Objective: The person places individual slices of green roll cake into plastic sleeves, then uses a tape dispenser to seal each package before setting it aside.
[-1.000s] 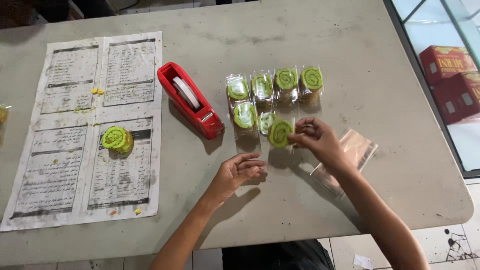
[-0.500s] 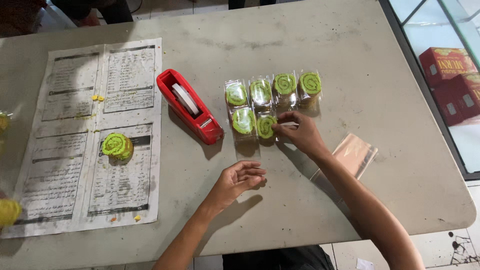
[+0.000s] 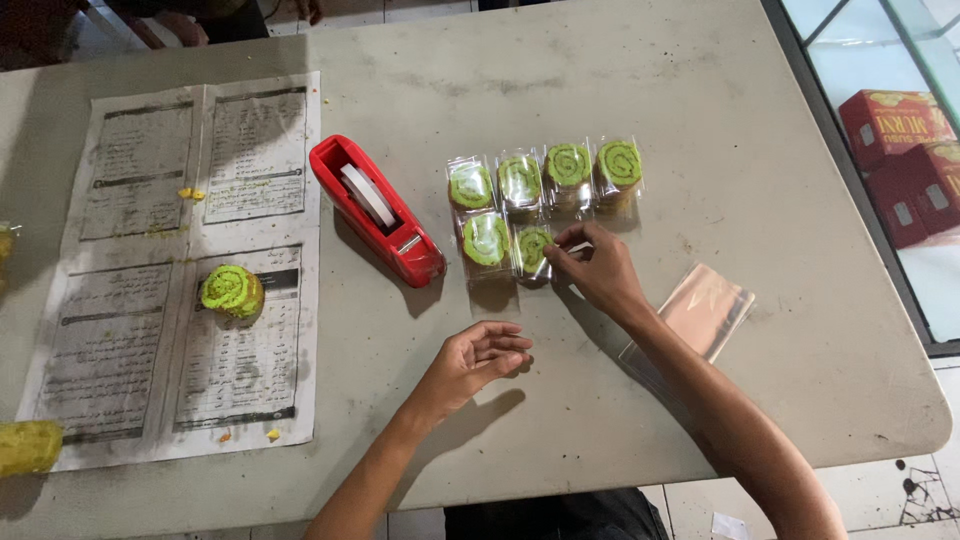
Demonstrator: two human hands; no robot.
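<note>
Grey table [image 3: 700, 120], wrapped green roll slice [image 3: 532, 250] touching right hand [image 3: 600, 275]

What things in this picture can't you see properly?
- Head view: the right hand covers part of the wrapped green roll slice it touches.
- The yellow-green roll is cut off by the left edge.
- The newspaper print is too small to read.
- The red boxes are cut off by the right edge.

wrapped roll slice [image 3: 533, 250]: green-and-cream swirl in clear plastic | pose: lies flat, swirl face up | place: on the grey desk [image 3: 700, 120], second in the lower row, touching its left neighbour, just below the upper row of four | contact: right hand [image 3: 598, 272] fingertips on its right edge
</note>
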